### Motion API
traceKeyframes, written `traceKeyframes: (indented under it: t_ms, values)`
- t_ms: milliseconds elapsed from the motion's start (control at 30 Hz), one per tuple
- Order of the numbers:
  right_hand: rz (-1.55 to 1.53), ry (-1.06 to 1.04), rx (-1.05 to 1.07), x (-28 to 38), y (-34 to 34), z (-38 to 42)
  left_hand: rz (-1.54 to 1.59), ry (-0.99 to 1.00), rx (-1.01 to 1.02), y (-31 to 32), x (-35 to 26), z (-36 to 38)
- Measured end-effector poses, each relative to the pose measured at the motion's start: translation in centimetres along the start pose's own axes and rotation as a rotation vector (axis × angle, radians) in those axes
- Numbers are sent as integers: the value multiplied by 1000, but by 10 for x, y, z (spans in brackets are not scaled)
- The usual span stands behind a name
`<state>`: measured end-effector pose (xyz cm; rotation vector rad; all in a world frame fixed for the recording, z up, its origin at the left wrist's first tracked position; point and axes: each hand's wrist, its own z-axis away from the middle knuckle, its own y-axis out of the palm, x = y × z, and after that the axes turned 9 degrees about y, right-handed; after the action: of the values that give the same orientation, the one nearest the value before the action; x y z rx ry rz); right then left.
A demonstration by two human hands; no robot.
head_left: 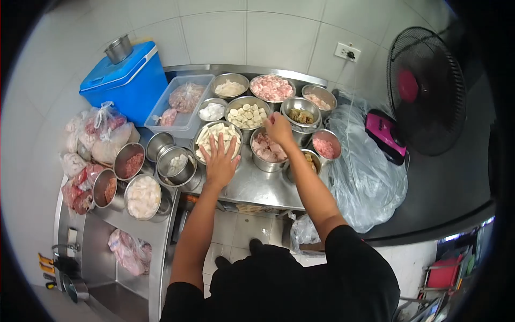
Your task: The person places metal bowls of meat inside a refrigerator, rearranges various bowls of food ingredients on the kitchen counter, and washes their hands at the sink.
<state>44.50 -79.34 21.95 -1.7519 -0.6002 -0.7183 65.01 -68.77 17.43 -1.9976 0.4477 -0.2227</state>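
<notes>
The left hand (220, 161) is lying spread flat, fingers wide apart, pressing on the near rim of a steel bowl of pale strips (217, 138) and holding nothing. The right hand (279, 129) is hovering with fingers curled loosely downward over the far edge of a bowl of pink meat chunks (266, 149); whether it is pinching anything cannot be told. Both are working over a steel desk (257, 185) set against a white tiled wall (214, 32). At the far left a blue cooler (126, 80) is standing with a small metal pot on its lid, bagged meat (96, 134) is piling up beside it, and a sink (107, 268) is sitting nearer. A clear plastic tub (182, 104) is resting left of the bowls. To the right, a crumpled clear plastic bag (365, 166) is spreading over the desk's end, with a pink device (385, 135) and a black fan (426, 91) beyond. The bowl of pale strips is lying directly under the left hand's fingers, the meat bowl just near of the right hand.
</notes>
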Motion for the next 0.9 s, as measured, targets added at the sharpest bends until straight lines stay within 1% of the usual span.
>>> traceKeyframes:
  t_ms: [33, 67, 100, 133, 167, 200, 233, 267, 300, 333, 367, 433, 467, 533, 567, 600, 633, 667, 700, 733, 767, 800, 833, 867, 900]
  values:
    - [101, -49, -40, -9, 10, -24, 5, -36, 32, -2, 0, -5]
    - [100, -72, -27, -12, 16, -42, 8, -74, 63, -5, 0, -10]
    - [184, 2, -15, -14, 21, -56, 57, -63, 8, -14, -9, -8]
    - [265, 80, -4, -15, 28, -68, 45, -81, 7, -11, -16, -2]
    - [256, 69, 7, -14, 34, -80, 255, -47, -118, -5, -24, 5]
    - [303, 85, 109, -16, 39, -89, 468, -5, -239, 0, -35, 14]
    - [351, 106, 210, -20, 44, -93, 565, -15, -221, 7, -51, 22]
    - [345, 111, 215, -27, 53, -93, 663, -21, -201, 12, -67, 30]
    - [292, 150, 153, -33, 61, -94, 660, -22, -194, 12, -83, 35]
    - [240, 186, 86, -39, 65, -98, 682, -22, -146, 11, -97, 38]
    - [235, 181, 82, -37, 64, -100, 700, -22, -103, 10, -106, 36]
    - [127, 341, 142, -38, 64, -99, 674, -8, -87, 10, -116, 31]
    - [126, 338, 144, -36, 61, -98, 653, 3, -67, 11, -119, 29]
    - [-112, 369, 179, -32, 57, -93, 675, -19, -59, 14, -121, 27]
    - [-109, 357, 186, -34, 60, -94, 723, -38, -25, 17, -121, 26]
    - [-342, 389, 191, -41, 65, -95, 771, -63, 4, 21, -122, 25]
    - [-578, 415, 203, -44, 72, -99, 759, -82, -18, 25, -121, 23]
    - [-476, 331, 329, -51, 73, -102, 759, -69, -23, 29, -121, 24]
    - [-475, 306, 362, -53, 74, -103, 756, -61, -28, 30, -121, 24]
    - [-693, 391, 322, -53, 77, -102, 654, -16, -101, 30, -119, 23]
    - [-912, 485, 283, -50, 80, -100, 640, -1, -99, 31, -118, 24]
    - [-898, 533, 265, -45, 77, -99, 628, 19, -93, 33, -116, 26]
    - [-959, 500, 302, -54, 85, -105, 615, 46, -174, 28, -116, 26]
    - [-909, 563, 259, -44, 78, -101, 596, 30, -186, 28, -117, 25]
    - [-954, 564, 262, -43, 76, -98, 580, 12, -198, 30, -119, 26]
